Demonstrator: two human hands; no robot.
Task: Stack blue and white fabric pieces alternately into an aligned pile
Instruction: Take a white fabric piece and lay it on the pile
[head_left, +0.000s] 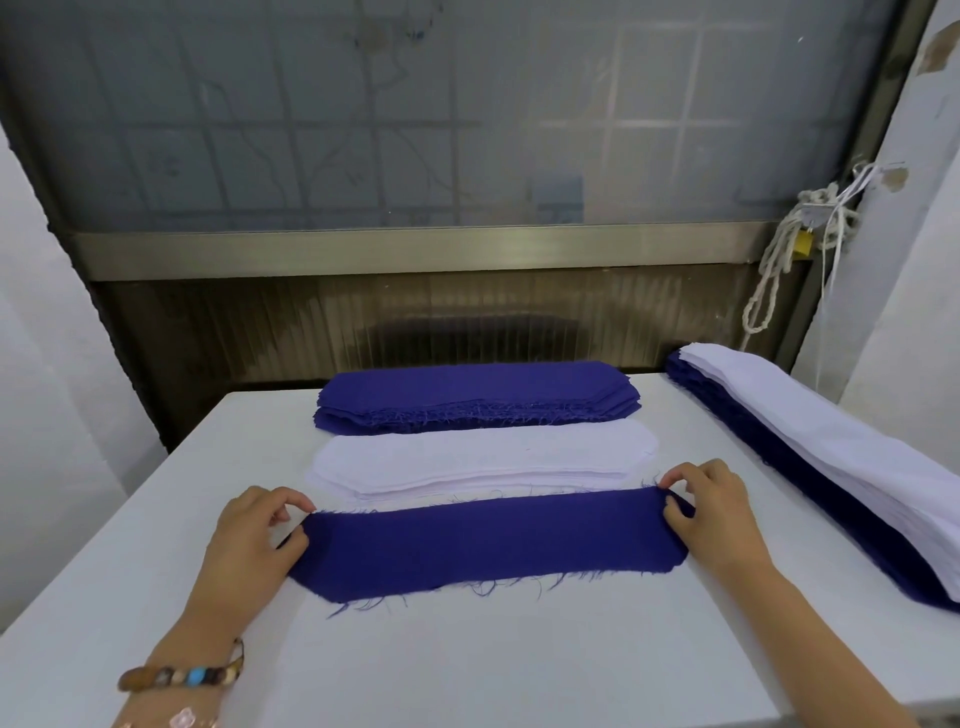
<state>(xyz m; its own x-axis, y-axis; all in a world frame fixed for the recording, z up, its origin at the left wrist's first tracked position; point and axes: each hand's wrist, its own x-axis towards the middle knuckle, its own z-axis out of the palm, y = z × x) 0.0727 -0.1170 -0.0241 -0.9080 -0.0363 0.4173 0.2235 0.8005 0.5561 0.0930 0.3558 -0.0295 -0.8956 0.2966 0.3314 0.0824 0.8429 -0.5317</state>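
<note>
Blue piece (488, 545) on white table (467, 670); left fingers (292, 541), right fingers (678, 519) pinching ends; window (415, 130) behind.

- My feed shows two bare hands, the left hand (249, 540) and the right hand (717, 512), with nails that look short and plain.
- Both forearms run bare down to the lower edge of my view.
- On the left wrist I see a beaded wrist bracelet (182, 675). It has a long brown wood-like bead at the outer side, then smaller tan, cream and dark brown beads and one bright sky-blue bead.
- A thin brownish end of the bracelet sticks up at the inner side of the wrist.
- Just below it, half cut off by the frame, I can make out a pale pink flower-shaped charm (183, 719) on a fine gold-coloured chain.
</note>
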